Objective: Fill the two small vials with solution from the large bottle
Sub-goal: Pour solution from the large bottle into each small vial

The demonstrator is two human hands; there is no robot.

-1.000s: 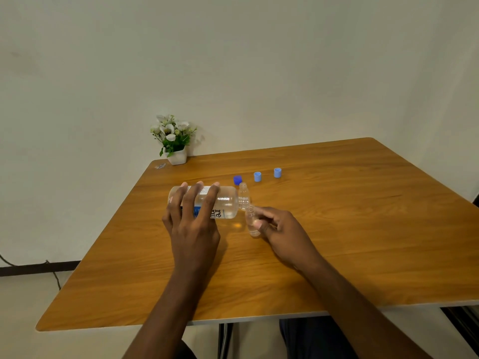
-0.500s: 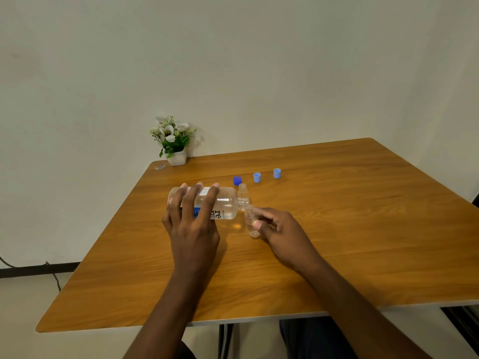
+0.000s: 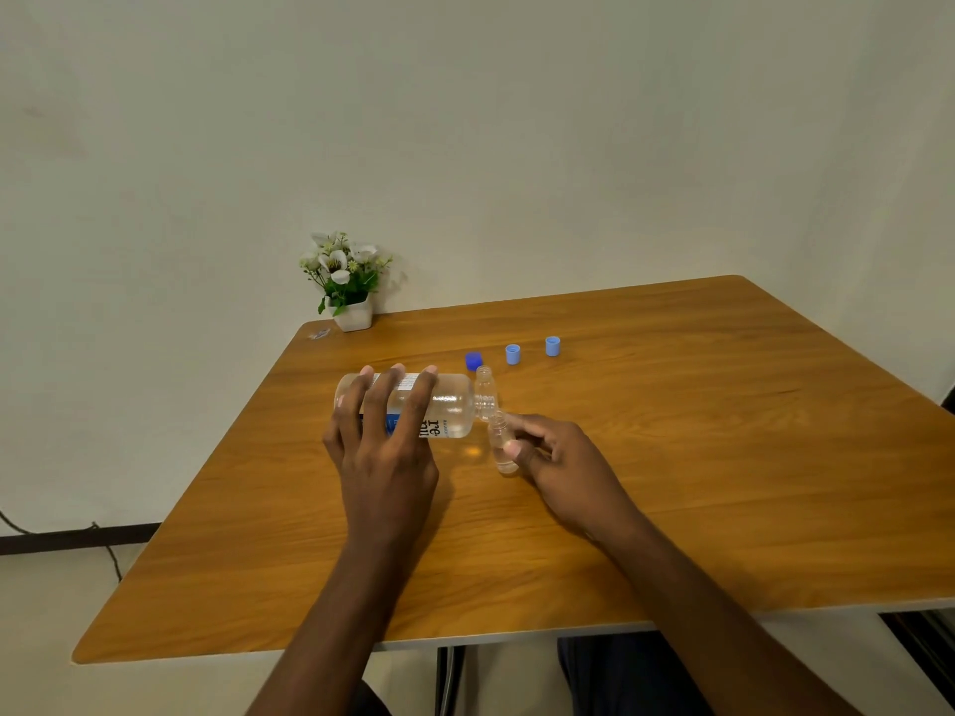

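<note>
Bottle [image 3: 455,411] gripped sideways by left hand [image 3: 385,467], small vial [image 3: 499,437] pinched by right hand [image 3: 563,462] at bottle mouth

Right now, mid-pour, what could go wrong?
1. The large clear plastic bottle, tipped sideways in the left hand, meets a narrow small clear vial pinched by the right hand; solution may overshoot onto the wooden table.
2. The second uncapped vial stands right behind the bottle's neck; a nudge could topple it.
</note>
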